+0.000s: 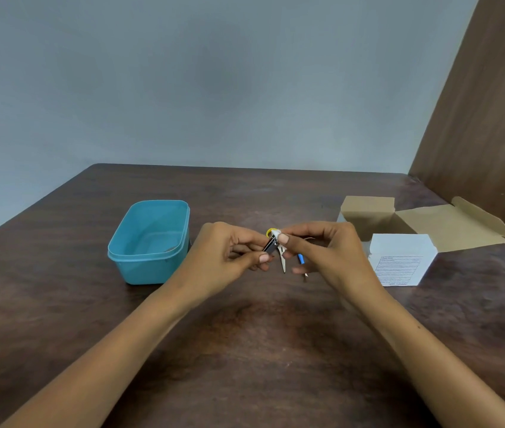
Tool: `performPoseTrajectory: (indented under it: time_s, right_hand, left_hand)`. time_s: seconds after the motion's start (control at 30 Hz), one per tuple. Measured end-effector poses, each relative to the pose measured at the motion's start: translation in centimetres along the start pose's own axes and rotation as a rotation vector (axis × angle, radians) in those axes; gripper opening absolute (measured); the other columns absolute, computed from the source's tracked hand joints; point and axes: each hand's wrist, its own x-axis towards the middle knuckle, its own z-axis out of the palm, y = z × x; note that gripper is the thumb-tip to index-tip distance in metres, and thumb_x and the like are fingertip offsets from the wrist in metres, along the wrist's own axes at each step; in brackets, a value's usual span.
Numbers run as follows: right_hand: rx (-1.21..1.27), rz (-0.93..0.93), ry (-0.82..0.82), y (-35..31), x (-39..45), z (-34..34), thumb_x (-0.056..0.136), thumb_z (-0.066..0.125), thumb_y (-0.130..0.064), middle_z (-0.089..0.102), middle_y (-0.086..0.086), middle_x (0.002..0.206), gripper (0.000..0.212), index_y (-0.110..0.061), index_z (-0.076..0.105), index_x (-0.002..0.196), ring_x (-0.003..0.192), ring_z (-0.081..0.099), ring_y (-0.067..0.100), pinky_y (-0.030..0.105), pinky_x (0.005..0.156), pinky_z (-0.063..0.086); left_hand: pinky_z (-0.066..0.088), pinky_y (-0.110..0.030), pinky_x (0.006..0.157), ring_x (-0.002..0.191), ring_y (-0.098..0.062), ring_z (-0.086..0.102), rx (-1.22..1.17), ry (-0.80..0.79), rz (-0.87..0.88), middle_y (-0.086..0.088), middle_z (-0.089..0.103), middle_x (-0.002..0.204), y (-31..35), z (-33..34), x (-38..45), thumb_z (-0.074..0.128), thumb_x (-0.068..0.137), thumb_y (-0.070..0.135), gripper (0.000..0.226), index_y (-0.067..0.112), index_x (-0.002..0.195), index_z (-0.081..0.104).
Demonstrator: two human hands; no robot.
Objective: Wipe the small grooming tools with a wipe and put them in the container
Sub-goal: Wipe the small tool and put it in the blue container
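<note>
My left hand [229, 251] pinches a small metal nail clipper [270, 246] above the middle of the table. My right hand [322, 245] presses a small white wipe [277, 234] against the clipper's top end with thumb and forefinger. Behind the hands on the table lie small scissors [282, 261] with a yellow handle loop [270, 231], points toward me. A blue-handled tool [301, 260] lies just right of them, partly hidden by my right hand. The teal plastic container [140, 261] stands open to the left; I cannot tell what lies inside.
A white cardboard box [401, 257] with printed text stands at the right, its brown flaps [442, 223] open behind it. A brown wooden panel [485, 118] rises along the table's right side. The dark wooden table [245, 350] ends at a grey wall.
</note>
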Motion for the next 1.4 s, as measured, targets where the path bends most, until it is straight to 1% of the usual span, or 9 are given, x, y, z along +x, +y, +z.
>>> performPoseTrajectory:
  time_s: [0.13,0.27,0.4,0.6,0.7,0.8,0.9,1.13,1.4]
  right_hand:
    - [0.080,0.151,-0.069,-0.5,0.0,-0.4,0.083,0.069,-0.013,0.066,0.004,0.071,0.014,-0.003,0.073,0.092,0.060,0.060,0.003,0.020,0.050,0.052]
    - [0.107,0.270,-0.184,-0.5,0.0,-0.5,0.088,0.062,-0.017,0.061,0.002,0.074,0.012,-0.006,0.069,0.088,0.062,0.057,0.002,0.018,0.050,0.050]
    - [0.388,0.392,-0.196,-0.8,0.1,-0.5,0.086,0.063,-0.012,0.059,0.004,0.078,0.018,-0.001,0.065,0.101,0.058,0.058,0.002,0.016,0.046,0.048]
    - [0.377,0.369,-0.179,-0.9,0.2,-0.9,0.081,0.068,-0.013,0.062,0.005,0.076,0.024,0.000,0.068,0.102,0.058,0.058,0.003,0.016,0.047,0.048]
    - [0.451,0.387,-0.182,-1.2,0.3,-0.9,0.082,0.065,-0.013,0.063,0.002,0.074,0.013,-0.005,0.067,0.092,0.057,0.058,0.003,0.016,0.045,0.048]
    - [0.475,0.336,-0.082,-1.2,0.3,-0.9,0.083,0.065,-0.012,0.067,-0.001,0.067,0.003,-0.011,0.066,0.085,0.058,0.062,0.003,0.017,0.048,0.050]
    - [0.345,0.228,0.003,-1.0,0.1,-0.8,0.082,0.067,-0.013,0.070,-0.005,0.067,0.004,-0.014,0.069,0.086,0.066,0.066,0.003,0.019,0.053,0.052]
    - [0.287,0.201,-0.084,-0.9,-0.2,-0.3,0.079,0.069,-0.016,0.071,-0.003,0.073,0.007,-0.015,0.074,0.084,0.068,0.064,0.003,0.018,0.054,0.051]
    - [0.323,0.280,-0.102,-0.7,0.0,-0.4,0.076,0.071,-0.014,0.067,-0.001,0.067,0.014,-0.007,0.073,0.089,0.064,0.061,0.003,0.016,0.049,0.048]
  left_hand:
    - [0.057,-0.021,0.077,0.077,-0.006,0.072,0.017,-0.013,0.042,-0.004,0.076,0.088,-0.1,0.0,-0.1,0.068,0.082,0.003,0.024,0.011,0.104,0.072]
    - [0.056,-0.024,0.082,0.081,-0.007,0.072,-0.005,-0.023,0.041,-0.002,0.076,0.090,-0.4,0.0,0.0,0.069,0.082,0.003,0.026,0.016,0.105,0.072]
    - [0.056,-0.022,0.077,0.082,-0.015,0.073,-0.179,-0.029,-0.016,-0.001,0.076,0.090,0.0,0.1,0.1,0.067,0.082,0.001,0.027,0.012,0.107,0.070]
    - [0.056,-0.020,0.072,0.081,-0.020,0.073,-0.316,-0.062,-0.063,-0.004,0.076,0.088,0.3,-0.1,0.0,0.064,0.083,-0.001,0.025,0.004,0.108,0.069]
    - [0.057,-0.024,0.073,0.081,-0.020,0.073,-0.439,-0.068,-0.122,-0.009,0.076,0.089,0.2,0.0,0.0,0.064,0.083,0.000,0.024,0.005,0.107,0.070]
    - [0.058,-0.025,0.073,0.079,-0.020,0.072,-0.566,-0.061,-0.175,-0.013,0.075,0.088,0.2,0.3,-0.1,0.062,0.084,0.000,0.021,0.003,0.103,0.070]
    - [0.058,-0.024,0.070,0.076,-0.018,0.072,-0.675,-0.077,-0.230,-0.012,0.074,0.085,0.3,0.5,-0.1,0.060,0.084,0.000,0.019,0.001,0.101,0.068]
    - [0.058,-0.023,0.065,0.077,-0.019,0.073,-0.787,-0.051,-0.302,-0.012,0.075,0.084,0.7,0.5,0.0,0.066,0.073,0.008,0.024,0.005,0.097,0.069]
    - [0.058,-0.025,0.060,0.074,-0.025,0.073,-0.849,0.046,-0.349,-0.018,0.074,0.082,1.1,0.6,0.0,0.069,0.067,0.007,0.041,0.007,0.103,0.049]
